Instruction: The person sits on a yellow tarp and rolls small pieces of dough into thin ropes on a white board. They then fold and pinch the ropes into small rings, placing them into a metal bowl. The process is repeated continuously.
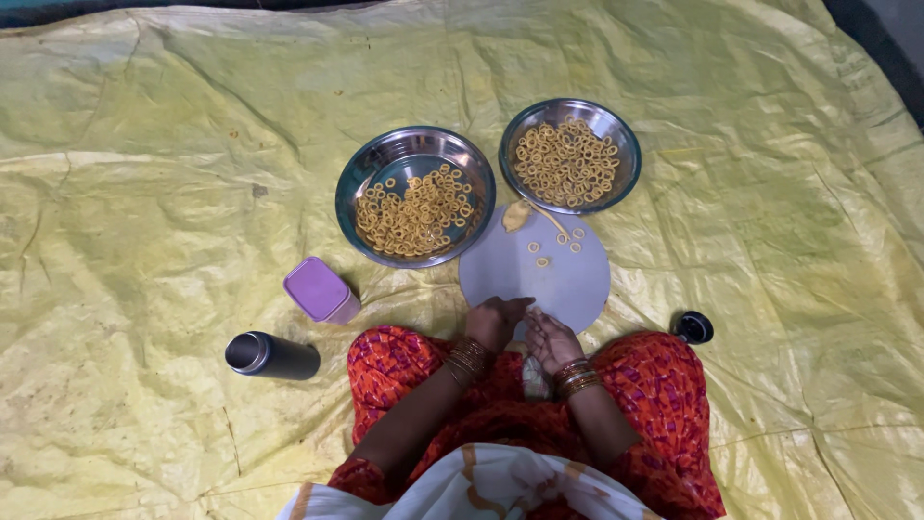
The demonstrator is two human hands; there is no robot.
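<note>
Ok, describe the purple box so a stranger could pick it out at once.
Start from the yellow sheet spread over the floor, and find the two steel bowls of small dough rings; take the left bowl. Just below and left of that bowl sits the purple box, near the person's left knee. It is the only purple, square-cornered thing there; the dark steel flask lying beside it is round and long.

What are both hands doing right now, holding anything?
Left hand: curled, fingertips on the round board; grip cannot be told.
Right hand: open, palm up, beside the left.

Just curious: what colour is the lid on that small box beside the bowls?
Purple, on the small box, seen best from the head view.
</note>
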